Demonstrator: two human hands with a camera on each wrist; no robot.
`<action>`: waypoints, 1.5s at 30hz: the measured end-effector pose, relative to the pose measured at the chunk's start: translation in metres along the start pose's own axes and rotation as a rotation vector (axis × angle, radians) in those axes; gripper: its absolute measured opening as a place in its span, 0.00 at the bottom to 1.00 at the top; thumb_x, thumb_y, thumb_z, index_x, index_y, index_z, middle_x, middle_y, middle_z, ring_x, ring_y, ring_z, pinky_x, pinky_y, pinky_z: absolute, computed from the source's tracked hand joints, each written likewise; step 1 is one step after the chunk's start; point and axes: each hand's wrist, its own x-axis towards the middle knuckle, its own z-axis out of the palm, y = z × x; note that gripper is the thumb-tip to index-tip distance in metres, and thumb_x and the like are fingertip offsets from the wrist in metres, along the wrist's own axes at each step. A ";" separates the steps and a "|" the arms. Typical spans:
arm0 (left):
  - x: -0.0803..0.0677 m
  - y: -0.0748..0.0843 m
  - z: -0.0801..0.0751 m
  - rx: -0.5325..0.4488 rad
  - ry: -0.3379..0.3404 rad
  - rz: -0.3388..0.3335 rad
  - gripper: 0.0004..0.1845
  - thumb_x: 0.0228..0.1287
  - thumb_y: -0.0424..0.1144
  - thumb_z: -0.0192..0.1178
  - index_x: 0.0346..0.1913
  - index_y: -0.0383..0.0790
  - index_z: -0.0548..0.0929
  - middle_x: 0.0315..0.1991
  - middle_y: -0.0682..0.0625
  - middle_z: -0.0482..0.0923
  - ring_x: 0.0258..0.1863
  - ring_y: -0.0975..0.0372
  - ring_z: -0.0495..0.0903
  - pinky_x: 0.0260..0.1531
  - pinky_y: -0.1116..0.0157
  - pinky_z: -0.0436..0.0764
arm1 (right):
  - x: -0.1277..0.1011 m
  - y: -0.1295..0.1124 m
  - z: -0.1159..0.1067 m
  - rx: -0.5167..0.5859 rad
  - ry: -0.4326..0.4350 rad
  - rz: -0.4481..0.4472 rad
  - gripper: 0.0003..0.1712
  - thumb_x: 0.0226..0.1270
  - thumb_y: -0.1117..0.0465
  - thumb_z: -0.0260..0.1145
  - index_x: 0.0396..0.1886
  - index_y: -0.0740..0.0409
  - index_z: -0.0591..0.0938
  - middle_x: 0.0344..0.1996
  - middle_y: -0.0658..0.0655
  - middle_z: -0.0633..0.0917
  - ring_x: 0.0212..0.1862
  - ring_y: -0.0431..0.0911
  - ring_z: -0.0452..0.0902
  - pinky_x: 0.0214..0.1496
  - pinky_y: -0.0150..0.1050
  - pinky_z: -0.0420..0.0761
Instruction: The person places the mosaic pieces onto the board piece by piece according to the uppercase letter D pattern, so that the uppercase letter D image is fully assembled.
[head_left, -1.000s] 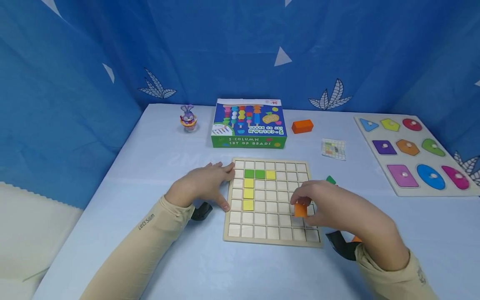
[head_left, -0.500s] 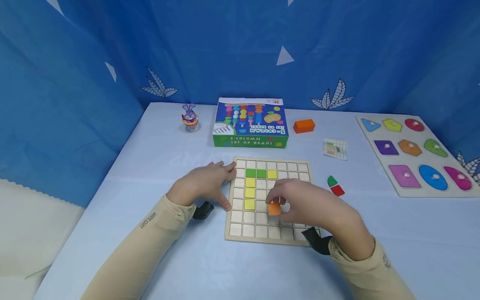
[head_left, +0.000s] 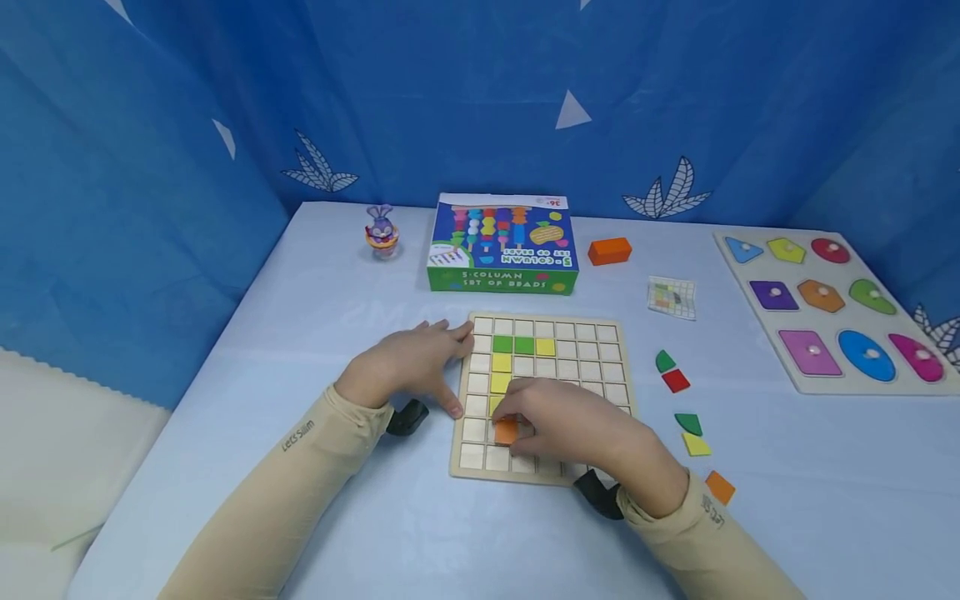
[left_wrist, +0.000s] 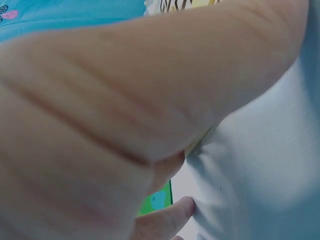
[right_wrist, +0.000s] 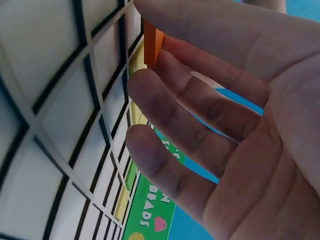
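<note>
A bead-set box [head_left: 502, 244] and a rabbit figure [head_left: 381, 231] are seen upper centre; a shape puzzle [head_left: 832, 308] is placed right.

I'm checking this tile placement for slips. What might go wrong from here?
The right hand pinches the orange tile by its edges only, so it may drop or land askew across the grid board's dividers. Those fingers also cover the nearest yellow tile and could nudge it. The left hand merely rests on the board's edge, so the board may slide.

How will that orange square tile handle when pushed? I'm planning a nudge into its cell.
The orange square tile looks flat, stiff and probably light: the right hand holds it by fingertips alone. Being flat, it should slide rather than roll, though the grid board ridges may catch its edge.
</note>
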 end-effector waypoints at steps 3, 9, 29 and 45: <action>0.000 0.000 0.000 0.003 0.001 0.003 0.60 0.44 0.62 0.78 0.79 0.47 0.60 0.81 0.54 0.43 0.79 0.49 0.44 0.74 0.46 0.51 | 0.002 0.001 0.003 -0.009 0.003 -0.010 0.16 0.60 0.59 0.78 0.49 0.50 0.90 0.39 0.42 0.82 0.37 0.39 0.75 0.42 0.33 0.79; 0.000 0.000 -0.001 0.002 0.002 -0.001 0.60 0.44 0.62 0.78 0.79 0.48 0.61 0.81 0.54 0.43 0.79 0.49 0.44 0.73 0.45 0.52 | 0.006 0.002 0.006 -0.020 0.005 -0.045 0.18 0.60 0.59 0.77 0.51 0.51 0.89 0.40 0.43 0.82 0.38 0.39 0.74 0.47 0.34 0.80; 0.000 0.001 0.000 -0.010 -0.005 -0.008 0.59 0.44 0.62 0.78 0.79 0.48 0.61 0.81 0.54 0.43 0.79 0.48 0.43 0.73 0.44 0.53 | 0.006 0.004 0.009 -0.038 0.005 -0.041 0.13 0.63 0.58 0.76 0.47 0.51 0.90 0.40 0.44 0.85 0.39 0.38 0.76 0.52 0.35 0.81; 0.000 0.001 0.000 -0.007 0.003 -0.002 0.59 0.44 0.62 0.78 0.79 0.47 0.61 0.81 0.54 0.43 0.79 0.48 0.44 0.73 0.45 0.53 | 0.007 0.003 0.010 -0.056 0.038 -0.039 0.10 0.64 0.60 0.74 0.45 0.50 0.90 0.38 0.43 0.84 0.38 0.37 0.76 0.50 0.35 0.81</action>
